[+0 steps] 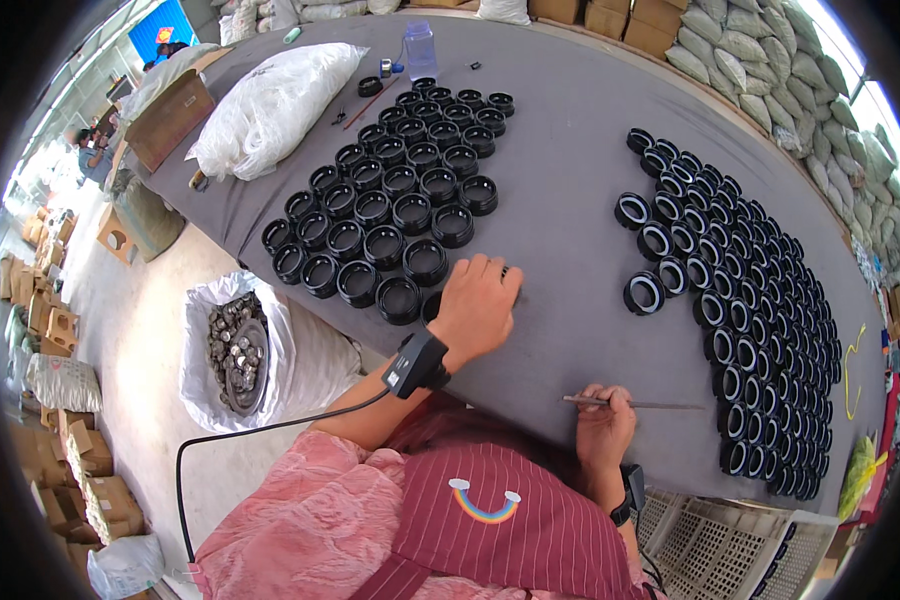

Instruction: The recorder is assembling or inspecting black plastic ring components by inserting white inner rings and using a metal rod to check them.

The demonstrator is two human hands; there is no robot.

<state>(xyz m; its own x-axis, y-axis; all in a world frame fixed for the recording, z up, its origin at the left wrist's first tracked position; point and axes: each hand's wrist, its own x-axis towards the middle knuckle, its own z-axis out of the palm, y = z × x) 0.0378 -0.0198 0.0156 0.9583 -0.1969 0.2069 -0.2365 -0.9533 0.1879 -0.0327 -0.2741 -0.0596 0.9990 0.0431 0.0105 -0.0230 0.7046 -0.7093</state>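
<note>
A rod is pinched by the right hand; the grip of the left hand cannot be told; rings toward its eleven o'clock could be bumped by stray knuckles.

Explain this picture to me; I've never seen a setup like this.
There is no machine here, just a person's two bare hands, seen from above by a wide fisheye camera worn on the head, which is why edges look bent. On the grey-covered table stand two groups of black rings: one on the left, another on the right with pale inner bands. A white plastic bag and a clear bottle lie farther back. The right hand holds a thin rod. The left hand is at the left group's near edge; whether it grips a ring is unclear.
</note>
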